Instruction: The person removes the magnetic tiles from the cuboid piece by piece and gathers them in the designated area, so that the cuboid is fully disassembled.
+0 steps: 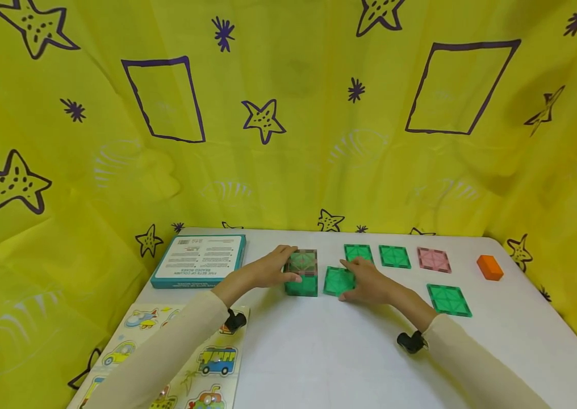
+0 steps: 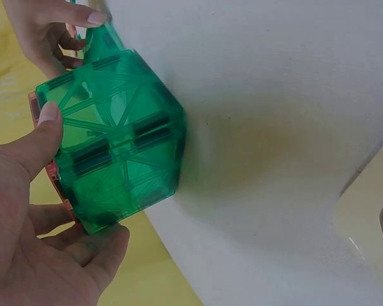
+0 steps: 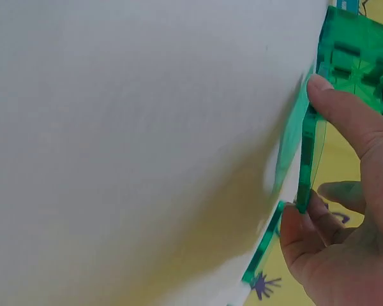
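Note:
The left hand (image 1: pixel 270 268) grips a box-like block of green translucent square tiles (image 1: pixel 302 286) with a pink tile (image 1: pixel 302 261) on it. In the left wrist view, the thumb of this hand (image 2: pixel 38 223) lies on one green face (image 2: pixel 102 108) and the fingers curl under the lower edge. Just right of the block, the right hand (image 1: pixel 370 283) pinches a single green square tile (image 1: pixel 337 282) by its edges. That tile (image 3: pixel 307 159) appears edge-on in the right wrist view, between thumb and fingers of the right hand (image 3: pixel 360 166), close to the block (image 3: pixel 354 44).
Behind and right lie green tiles (image 1: pixel 394 257), a pink tile (image 1: pixel 434 259) and an orange block (image 1: pixel 490 267); another green tile (image 1: pixel 449 300) is nearer. A teal-edged box (image 1: pixel 199 261) and a vehicle picture board (image 1: pixel 227 341) are on the left. A yellow patterned curtain (image 1: pixel 288 170) surrounds the white table (image 1: pixel 319 363).

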`<state>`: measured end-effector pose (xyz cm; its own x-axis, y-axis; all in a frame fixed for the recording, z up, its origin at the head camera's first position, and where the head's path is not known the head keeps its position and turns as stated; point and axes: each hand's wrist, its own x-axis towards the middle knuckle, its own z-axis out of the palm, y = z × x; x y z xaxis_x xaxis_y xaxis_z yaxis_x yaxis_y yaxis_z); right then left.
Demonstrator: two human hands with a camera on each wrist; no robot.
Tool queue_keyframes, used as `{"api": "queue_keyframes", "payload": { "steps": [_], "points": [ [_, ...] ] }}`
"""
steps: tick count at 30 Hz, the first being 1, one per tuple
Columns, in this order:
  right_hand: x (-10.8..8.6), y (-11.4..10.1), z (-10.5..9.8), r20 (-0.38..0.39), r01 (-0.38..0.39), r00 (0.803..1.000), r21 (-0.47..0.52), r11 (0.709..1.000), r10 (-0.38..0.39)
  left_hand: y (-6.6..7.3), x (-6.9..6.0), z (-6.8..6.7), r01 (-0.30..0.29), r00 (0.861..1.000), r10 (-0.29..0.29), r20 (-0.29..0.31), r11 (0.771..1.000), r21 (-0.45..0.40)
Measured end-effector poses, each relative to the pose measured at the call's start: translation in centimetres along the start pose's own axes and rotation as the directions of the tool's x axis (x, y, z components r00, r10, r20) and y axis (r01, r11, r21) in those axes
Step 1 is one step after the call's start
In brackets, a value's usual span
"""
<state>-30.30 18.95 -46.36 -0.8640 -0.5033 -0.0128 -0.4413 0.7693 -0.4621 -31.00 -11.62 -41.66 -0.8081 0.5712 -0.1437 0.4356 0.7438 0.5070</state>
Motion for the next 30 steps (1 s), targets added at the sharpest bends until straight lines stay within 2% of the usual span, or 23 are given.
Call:
{"api": "queue_keyframes", "payload": {
  "steps": [6,16,24,30],
  "points": [
    [-1.8,1.7,-1.5,-0.035,-0.009,0.999,0.014,1.000,0.009,0.0,0.0,0.0,-0.007,1.000,0.007,0.001,1.000,-0.009],
    [-6.1,3.7,-3.7,-0.090,-0.004,0.996,0.023,1.000,0.006,0.1,0.0,0.1,0.002,1.000,-0.002,-0.010,1.000,0.002],
    [-8.3,5.7,-4.7,-0.047,-0.064,0.997,0.013,0.998,0.064,0.3,-0.1,0.1,-0.004,1.000,0.004,-0.010,1.000,-0.006],
    [-9.1,6.9,-5.2,0.006,-0.079,0.997,-0.019,0.997,0.079,0.1,0.0,0.2,-0.009,1.000,0.009,-0.015,1.000,-0.008]
  ]
}}
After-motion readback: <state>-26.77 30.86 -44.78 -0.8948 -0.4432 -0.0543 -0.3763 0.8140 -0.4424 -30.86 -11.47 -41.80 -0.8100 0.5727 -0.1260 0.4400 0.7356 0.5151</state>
